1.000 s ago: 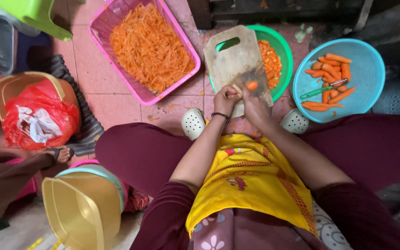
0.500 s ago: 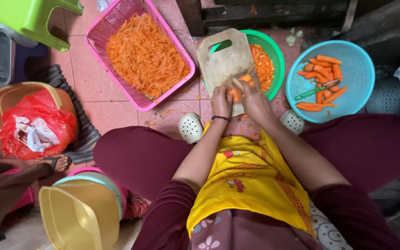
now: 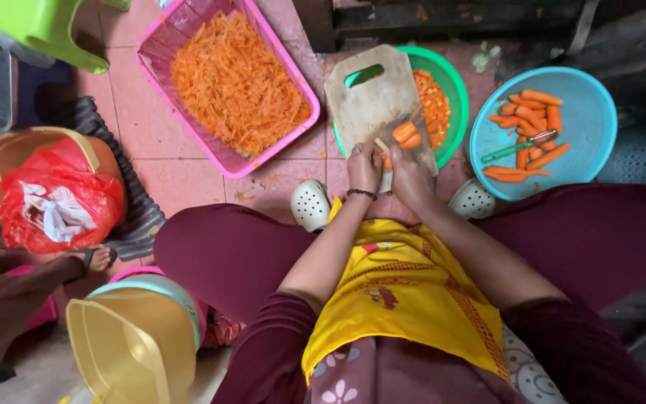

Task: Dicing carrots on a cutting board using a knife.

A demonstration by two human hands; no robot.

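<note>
**Carrot pieces worked on the cutting board**

The left hand (image 3: 365, 166) is closed around something small at the near edge of the cutting board (image 3: 377, 101); what is grasped cannot be told. The right hand (image 3: 407, 176), beside it, is curled, its grip hidden. Carrot pieces (image 3: 405, 135) are laid on the board, which rests on a green bowl (image 3: 454, 90). A pink tray (image 3: 285, 142) of shredded carrot is placed left of the board, on a tiled floor (image 3: 166, 157).
</note>
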